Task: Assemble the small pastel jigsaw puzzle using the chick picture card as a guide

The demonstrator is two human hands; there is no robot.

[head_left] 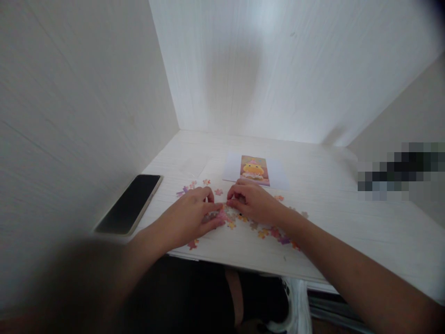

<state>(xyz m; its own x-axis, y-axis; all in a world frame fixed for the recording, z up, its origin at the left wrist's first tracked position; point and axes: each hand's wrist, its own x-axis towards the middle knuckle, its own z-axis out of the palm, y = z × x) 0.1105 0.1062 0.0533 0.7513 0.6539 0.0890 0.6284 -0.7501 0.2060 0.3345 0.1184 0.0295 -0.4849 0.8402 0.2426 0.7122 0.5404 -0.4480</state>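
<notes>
My left hand (193, 211) rests low over the table, its thumb and index finger on either side of a cluster of pink jigsaw puzzle pieces (222, 214), steadying it. From the right, my right hand (253, 200) meets it, fingers curled and tips pinched together at the cluster's upper edge. A puzzle piece seems to be in that pinch, mostly hidden by the fingers. Loose pieces lie around both hands: a pink piece (218, 191) just beyond them, a yellow piece (231, 225) nearer me, and several orange and purple pieces (274, 233) below my right wrist.
Behind the hands, a picture card (255, 170) with a yellow cartoon figure lies on a white sheet (278, 172). A phone (130, 204) lies at the left by the side panel. White panels (243, 69) enclose the white table (347, 218) at the back and sides.
</notes>
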